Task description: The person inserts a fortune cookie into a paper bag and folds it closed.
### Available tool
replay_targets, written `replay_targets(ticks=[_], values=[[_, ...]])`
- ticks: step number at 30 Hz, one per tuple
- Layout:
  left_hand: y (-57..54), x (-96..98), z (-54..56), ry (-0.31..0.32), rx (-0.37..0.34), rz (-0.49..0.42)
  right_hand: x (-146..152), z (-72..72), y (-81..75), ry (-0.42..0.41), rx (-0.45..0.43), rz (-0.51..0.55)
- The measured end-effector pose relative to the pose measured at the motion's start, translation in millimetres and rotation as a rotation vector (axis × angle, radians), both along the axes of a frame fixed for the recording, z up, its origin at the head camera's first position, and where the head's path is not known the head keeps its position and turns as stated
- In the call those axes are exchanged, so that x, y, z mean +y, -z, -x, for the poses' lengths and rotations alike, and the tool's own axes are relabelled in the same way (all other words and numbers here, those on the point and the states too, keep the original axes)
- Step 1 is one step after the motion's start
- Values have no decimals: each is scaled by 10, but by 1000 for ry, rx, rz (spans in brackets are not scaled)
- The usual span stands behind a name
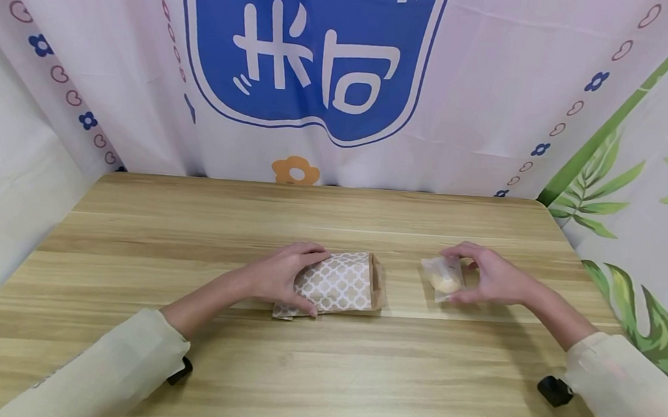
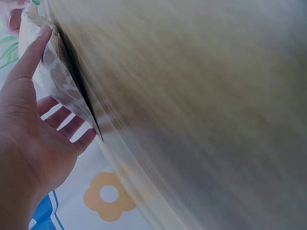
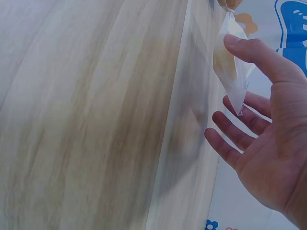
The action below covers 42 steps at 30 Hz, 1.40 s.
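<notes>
A brown paper bag (image 1: 337, 281) with a white lattice pattern lies on the table, its mouth towards the right. My left hand (image 1: 284, 273) holds it at the closed left end, thumb on the near side and fingers on the far side. To the right, my right hand (image 1: 490, 276) pinches a small translucent packet (image 1: 445, 277) with something pale yellow inside. In the right wrist view the packet (image 3: 230, 62) hangs by the thumb, with the other fingers spread below it. The left wrist view shows the patterned bag (image 2: 60, 79) between thumb and fingers.
The wood-grain table (image 1: 320, 377) runs back to a printed curtain (image 1: 482, 115) with a blue badge. Black devices (image 1: 555, 391) show beneath both sleeves. A leaf-print cloth (image 1: 650, 312) hangs along the right side.
</notes>
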<state>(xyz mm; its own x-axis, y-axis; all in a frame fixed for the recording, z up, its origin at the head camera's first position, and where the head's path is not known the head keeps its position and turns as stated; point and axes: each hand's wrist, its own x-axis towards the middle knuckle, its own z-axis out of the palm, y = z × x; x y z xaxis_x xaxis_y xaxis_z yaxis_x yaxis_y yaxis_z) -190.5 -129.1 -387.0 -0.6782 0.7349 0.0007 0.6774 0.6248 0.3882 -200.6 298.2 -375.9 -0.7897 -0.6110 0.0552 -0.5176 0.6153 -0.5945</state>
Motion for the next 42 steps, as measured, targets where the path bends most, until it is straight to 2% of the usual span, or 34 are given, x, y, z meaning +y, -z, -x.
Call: replay_targets(ticks=[15, 29, 42], values=[[7, 12, 21, -12, -20, -12, -64, 13, 0, -18, -8, 25], [-19, 12, 0, 12, 15, -5, -160, -32, -49, -33, -17, 35], [-12, 20, -4, 2, -1, -6, -311, -81, -73, -53, -45, 106]])
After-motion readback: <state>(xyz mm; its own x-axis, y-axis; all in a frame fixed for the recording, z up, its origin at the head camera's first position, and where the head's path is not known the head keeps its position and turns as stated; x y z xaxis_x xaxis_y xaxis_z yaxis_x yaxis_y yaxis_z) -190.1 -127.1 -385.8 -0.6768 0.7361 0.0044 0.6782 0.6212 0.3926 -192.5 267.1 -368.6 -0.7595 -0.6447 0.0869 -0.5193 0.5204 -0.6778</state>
